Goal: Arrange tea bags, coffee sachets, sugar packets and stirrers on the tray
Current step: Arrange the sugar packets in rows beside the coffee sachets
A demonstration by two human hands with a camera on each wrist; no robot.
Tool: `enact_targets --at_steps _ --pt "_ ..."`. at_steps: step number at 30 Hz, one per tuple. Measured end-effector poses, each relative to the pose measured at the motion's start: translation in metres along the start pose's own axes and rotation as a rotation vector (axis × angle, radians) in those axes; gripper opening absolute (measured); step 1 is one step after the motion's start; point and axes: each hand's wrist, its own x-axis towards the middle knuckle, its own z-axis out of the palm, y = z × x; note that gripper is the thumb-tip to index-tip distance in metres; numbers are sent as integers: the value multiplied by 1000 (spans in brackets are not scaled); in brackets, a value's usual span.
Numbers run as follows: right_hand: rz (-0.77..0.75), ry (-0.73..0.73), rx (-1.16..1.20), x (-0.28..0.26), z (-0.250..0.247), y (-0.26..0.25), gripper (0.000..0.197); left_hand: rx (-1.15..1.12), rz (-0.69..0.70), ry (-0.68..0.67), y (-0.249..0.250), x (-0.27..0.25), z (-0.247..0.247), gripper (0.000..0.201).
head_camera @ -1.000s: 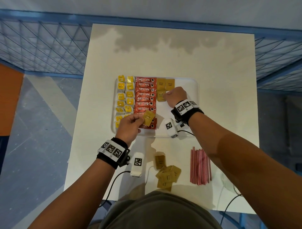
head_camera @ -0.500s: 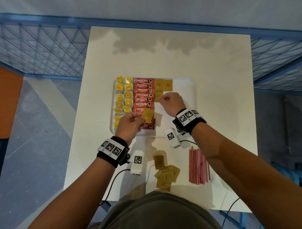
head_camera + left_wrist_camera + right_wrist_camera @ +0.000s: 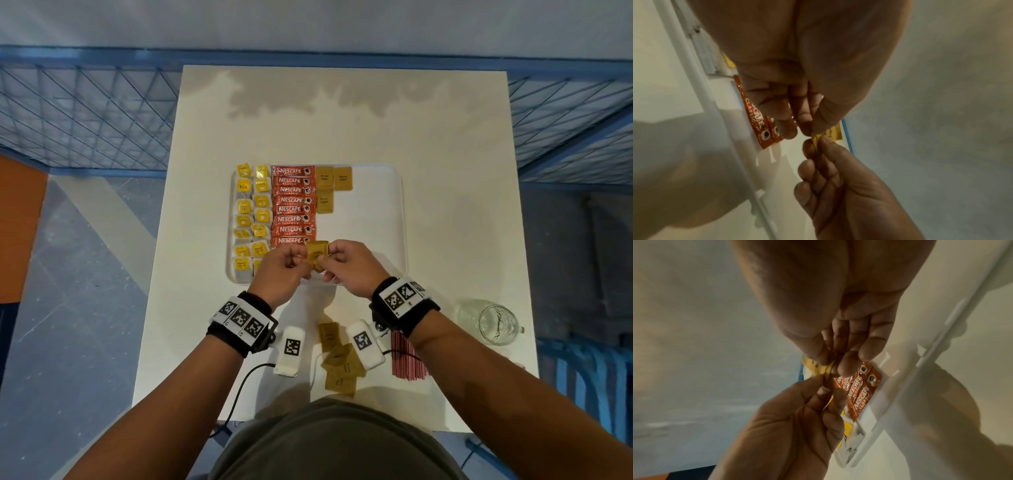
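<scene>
Both hands (image 3: 318, 267) pinch one sugar packet (image 3: 317, 253) — golden-brown, tilted.

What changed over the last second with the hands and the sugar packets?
The right hand left the third tray packet and came back to pinch the sugar packet that the left hand holds. Tea bags, coffee sachets and stirrers stayed put.
</scene>
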Motion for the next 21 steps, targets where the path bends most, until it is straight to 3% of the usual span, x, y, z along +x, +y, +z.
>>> enact_targets --at_steps 8,13,17,21 --pt "-75 -38 -121 -17 -9 14 13 154 88 -12 -10 -2 3 14" --pt "-97 -12 -201 -19 -15 16 16 239 134 -124 -10 -5 5 13" --pt "-131 53 -157 -17 -19 15 12 204 104 -153 -12 -6 10 10" --pt "-93 100 -22 -15 -19 12 9 58 10 -59 -10 -4 15 7"
